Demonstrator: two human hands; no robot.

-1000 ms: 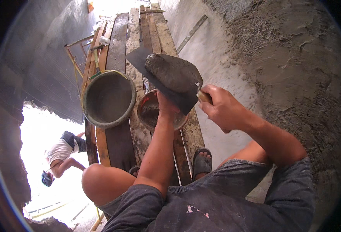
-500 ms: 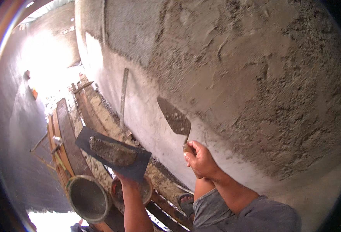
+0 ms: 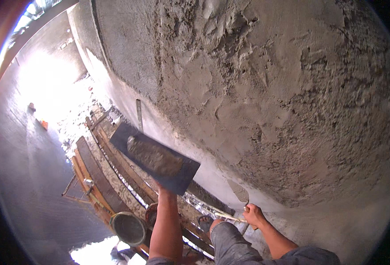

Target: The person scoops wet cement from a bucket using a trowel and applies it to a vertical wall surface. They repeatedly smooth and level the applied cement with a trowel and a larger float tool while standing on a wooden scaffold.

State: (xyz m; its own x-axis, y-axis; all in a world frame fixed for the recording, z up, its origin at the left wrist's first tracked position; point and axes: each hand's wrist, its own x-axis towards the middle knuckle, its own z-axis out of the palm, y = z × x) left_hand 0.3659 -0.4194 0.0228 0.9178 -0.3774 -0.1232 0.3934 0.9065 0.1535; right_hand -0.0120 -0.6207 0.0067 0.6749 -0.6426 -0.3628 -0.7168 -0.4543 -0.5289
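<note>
My left hand (image 3: 165,191) is closed under a dark rectangular plasterer's hawk (image 3: 185,180), its fingers mostly hidden by the board. A mound of wet grey mortar (image 3: 154,157) lies along the middle of the hawk. Lower and to the right, my right hand (image 3: 254,215) grips the handle of a pointed trowel (image 3: 238,191), whose blade points up and left in front of the wall's pale lower band. Above both hands rises the wall (image 3: 248,128), coated in rough, wet mortar, smoother in some patches and ridged in others.
Long planks (image 3: 91,170), splashed with mortar, run along the wall's foot. A round bucket (image 3: 129,229) stands at the lower left, with a reddish bucket (image 3: 150,214) partly behind my left forearm. A narrow straight strip (image 3: 139,114) leans on the wall. My sandalled foot (image 3: 205,222) is on the planks.
My right hand and the trowel have moved down and to the right in the picture. The hawk with its mortar has shifted right and slightly up. The whole view has also shifted.
</note>
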